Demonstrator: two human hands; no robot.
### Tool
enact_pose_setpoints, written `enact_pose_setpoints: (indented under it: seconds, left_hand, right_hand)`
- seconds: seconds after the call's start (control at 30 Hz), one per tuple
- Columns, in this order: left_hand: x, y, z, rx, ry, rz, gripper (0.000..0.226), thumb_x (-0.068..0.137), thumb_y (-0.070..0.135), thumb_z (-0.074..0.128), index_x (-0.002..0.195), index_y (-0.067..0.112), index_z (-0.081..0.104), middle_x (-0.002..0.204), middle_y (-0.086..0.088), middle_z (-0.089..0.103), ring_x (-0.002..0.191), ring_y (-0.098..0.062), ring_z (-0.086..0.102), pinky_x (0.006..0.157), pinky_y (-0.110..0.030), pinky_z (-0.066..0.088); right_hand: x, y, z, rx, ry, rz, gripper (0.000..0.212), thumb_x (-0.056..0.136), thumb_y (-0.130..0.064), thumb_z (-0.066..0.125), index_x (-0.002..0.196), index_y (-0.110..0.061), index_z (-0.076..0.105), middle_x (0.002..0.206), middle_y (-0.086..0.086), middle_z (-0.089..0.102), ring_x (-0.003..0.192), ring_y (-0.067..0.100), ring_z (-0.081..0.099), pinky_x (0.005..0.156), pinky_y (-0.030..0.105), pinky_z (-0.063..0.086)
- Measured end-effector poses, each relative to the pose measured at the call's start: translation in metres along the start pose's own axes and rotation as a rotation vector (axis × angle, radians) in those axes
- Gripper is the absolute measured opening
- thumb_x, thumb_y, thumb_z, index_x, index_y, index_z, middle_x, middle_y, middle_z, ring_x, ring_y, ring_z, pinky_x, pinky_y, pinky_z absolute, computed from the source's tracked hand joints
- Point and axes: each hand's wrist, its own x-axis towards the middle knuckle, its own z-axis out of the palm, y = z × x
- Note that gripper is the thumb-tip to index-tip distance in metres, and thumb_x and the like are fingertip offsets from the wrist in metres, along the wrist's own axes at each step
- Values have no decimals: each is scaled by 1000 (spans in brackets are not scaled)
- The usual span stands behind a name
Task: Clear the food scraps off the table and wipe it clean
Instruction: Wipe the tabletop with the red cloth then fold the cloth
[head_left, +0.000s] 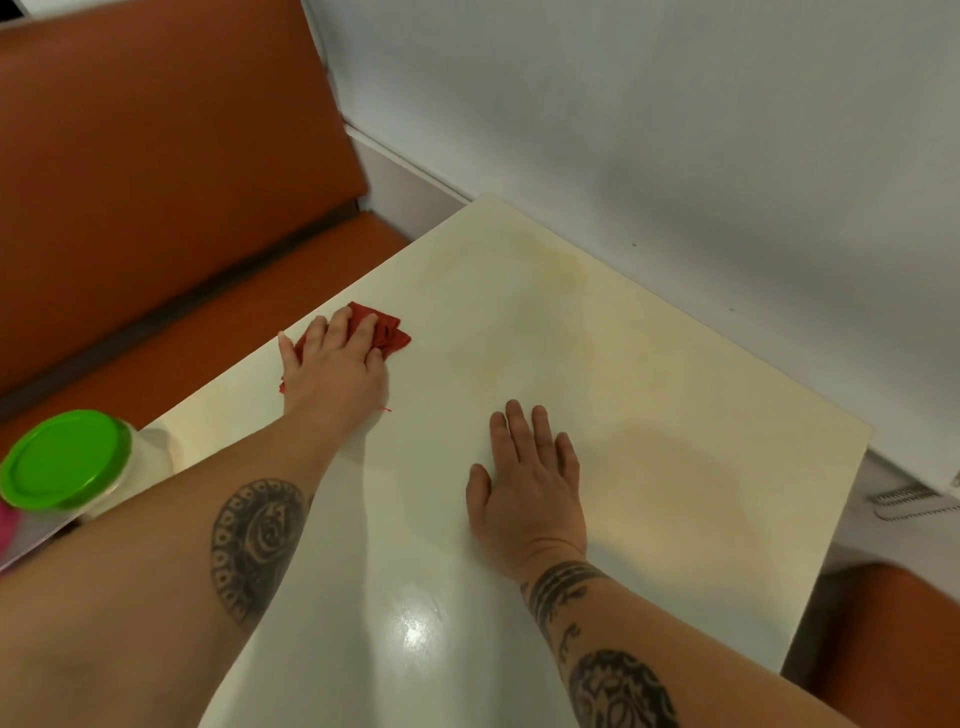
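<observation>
A cream-white table (649, 395) fills the middle of the view, with a faint yellowish stain toward its far corner. My left hand (335, 364) lies flat on a crumpled red cloth (384, 330) near the table's left edge, fingers spread and pressing it down. Palm down, my right hand (530, 478) rests on the bare tabletop nearer to me, its fingers straight and holding nothing. No food scraps show on the surface.
A white container with a green lid (65, 460) stands at the table's near left corner, beside something pink. An orange bench seat (156, 171) runs along the left, and another orange seat (893, 634) sits at lower right. A grey wall (675, 114) borders the far side.
</observation>
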Motion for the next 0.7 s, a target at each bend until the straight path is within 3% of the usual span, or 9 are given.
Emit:
enact_pose_setpoints:
  seconds: [0.23, 0.53, 0.63, 0.7]
  left_hand:
    - [-49, 51, 10, 11, -38, 117, 55, 108, 46, 17, 161, 39, 9, 172, 4, 2, 158, -24, -4, 124, -57, -9]
    - [-122, 72, 9, -76, -140, 4, 59, 107, 44, 17, 163, 34, 1, 171, 2, -9, 156, -25, -16, 122, -56, -16]
    - [-141, 84, 1, -294, -206, 13, 52, 109, 41, 21, 161, 34, 21, 172, 4, 1, 157, -25, -11, 122, -56, -13]
    - [-152, 74, -3, -658, -240, -8, 46, 108, 44, 29, 154, 43, 35, 166, 9, 25, 155, -24, 16, 126, -57, 6]
  right_hand:
    - [-2, 4, 4, 46, 94, -30, 66, 102, -44, 26, 163, -21, 13, 171, -4, -2, 157, 20, -11, 126, 42, -8]
    - [-8, 6, -1, 185, 124, -46, 60, 106, -36, 20, 163, -21, 10, 171, -5, 1, 157, 13, -6, 125, 36, -11]
    - [-12, 7, -2, 250, 170, -66, 69, 98, -46, 0, 163, -25, 13, 171, -7, 7, 156, 9, -4, 126, 34, -10]
    - [-16, 7, -3, 246, 195, -105, 72, 98, -51, -1, 162, -26, 20, 170, -7, 15, 157, 10, 3, 126, 37, -8]
